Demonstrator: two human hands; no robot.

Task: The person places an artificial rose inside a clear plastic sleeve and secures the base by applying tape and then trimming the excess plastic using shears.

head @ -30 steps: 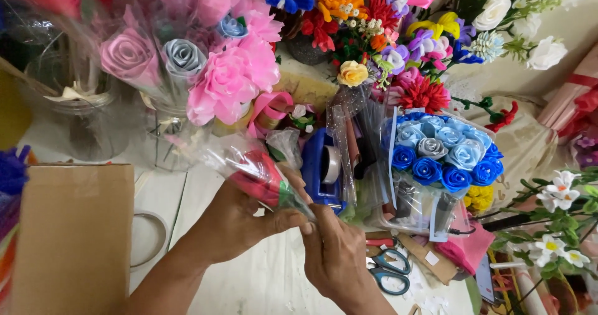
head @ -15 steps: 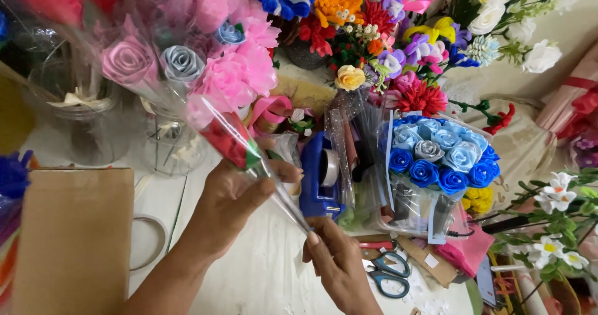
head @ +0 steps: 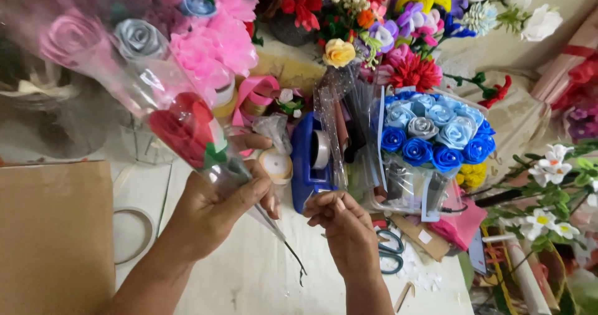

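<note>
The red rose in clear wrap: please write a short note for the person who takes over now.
Left hand: grips the red rose in its clear cone wrap, bloom tilted up-left, wire stem pointing down.
Right hand: fingertips pinched at the blue tape dispenser; whether it holds tape cannot be told.
Scissors lie beside the right wrist.
Done: rose is inside the wrap.
Left: no tape visible on the wrap.

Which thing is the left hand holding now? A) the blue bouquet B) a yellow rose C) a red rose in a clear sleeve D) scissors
C: the left hand grips the stem of the red rose in a clear sleeve; the scissors lie on the table.
</note>
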